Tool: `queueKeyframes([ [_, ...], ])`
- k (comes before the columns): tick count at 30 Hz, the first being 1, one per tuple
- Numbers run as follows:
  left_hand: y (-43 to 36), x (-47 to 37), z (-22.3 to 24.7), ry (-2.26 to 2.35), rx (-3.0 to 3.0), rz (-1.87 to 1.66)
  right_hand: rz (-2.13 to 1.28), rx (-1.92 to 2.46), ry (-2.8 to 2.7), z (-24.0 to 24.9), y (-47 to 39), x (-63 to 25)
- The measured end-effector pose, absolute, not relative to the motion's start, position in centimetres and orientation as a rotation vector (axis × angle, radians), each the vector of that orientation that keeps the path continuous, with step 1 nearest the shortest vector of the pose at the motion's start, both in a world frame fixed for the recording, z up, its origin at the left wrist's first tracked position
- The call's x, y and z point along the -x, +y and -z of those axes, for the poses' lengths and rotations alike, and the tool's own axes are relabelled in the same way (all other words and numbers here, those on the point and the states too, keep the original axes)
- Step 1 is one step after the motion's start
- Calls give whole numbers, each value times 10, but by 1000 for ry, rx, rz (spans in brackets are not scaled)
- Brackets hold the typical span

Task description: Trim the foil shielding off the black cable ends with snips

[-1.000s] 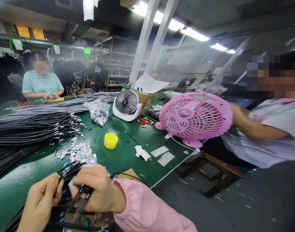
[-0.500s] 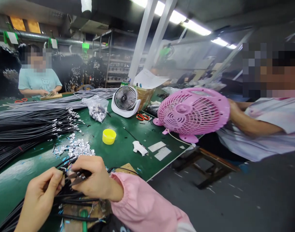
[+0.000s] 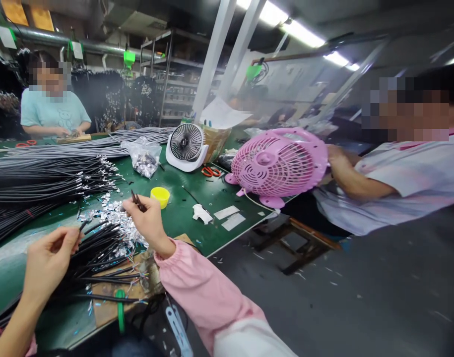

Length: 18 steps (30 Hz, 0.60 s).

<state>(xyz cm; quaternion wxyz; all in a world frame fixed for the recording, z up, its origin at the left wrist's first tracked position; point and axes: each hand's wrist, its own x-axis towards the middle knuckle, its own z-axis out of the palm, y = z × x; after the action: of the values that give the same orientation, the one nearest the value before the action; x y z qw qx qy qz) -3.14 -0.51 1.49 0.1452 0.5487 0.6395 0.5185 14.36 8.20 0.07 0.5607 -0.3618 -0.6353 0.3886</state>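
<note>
My left hand (image 3: 48, 263) is closed, thumb against fingers, on a black cable (image 3: 84, 226) whose end sticks up to the right. My right hand (image 3: 148, 223) grips a pair of small dark snips (image 3: 138, 202), blades pointing up and away from the cable. Beyond the hands lies a heap of silvery foil scraps (image 3: 127, 227), with bits of blue among it. Below and between them, a bundle of black cables (image 3: 89, 255) has its stripped ends spread over a wooden board (image 3: 103, 313). The snips' handles are hidden in my palm.
Piles of black cables (image 3: 29, 186) and grey cables (image 3: 111, 148) cover the table's left. Across it stand a yellow tub (image 3: 160, 197), a white fan (image 3: 185, 146), orange-handled scissors (image 3: 211, 171) and a pink fan (image 3: 275, 163). One co-worker (image 3: 379, 183) sits right, another (image 3: 55, 114) far left.
My right hand has moved up and away from the left with the snips, over the foil scraps. My left hand has shifted slightly left and up, keeping the cable. The view has tilted down.
</note>
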Motion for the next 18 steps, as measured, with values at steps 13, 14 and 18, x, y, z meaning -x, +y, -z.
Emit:
queueKeyframes([
  [13, 12, 39, 11, 1908, -2023, -1402, -877, 821, -1611, 3, 85, -134],
  [14, 14, 38, 12, 1909, -2039, -1398, -876, 812, -1625, 3, 84, -134],
  [18, 25, 32, 10, 1839, -2120, -1326, -871, 789, -1657, 2, 78, -134],
])
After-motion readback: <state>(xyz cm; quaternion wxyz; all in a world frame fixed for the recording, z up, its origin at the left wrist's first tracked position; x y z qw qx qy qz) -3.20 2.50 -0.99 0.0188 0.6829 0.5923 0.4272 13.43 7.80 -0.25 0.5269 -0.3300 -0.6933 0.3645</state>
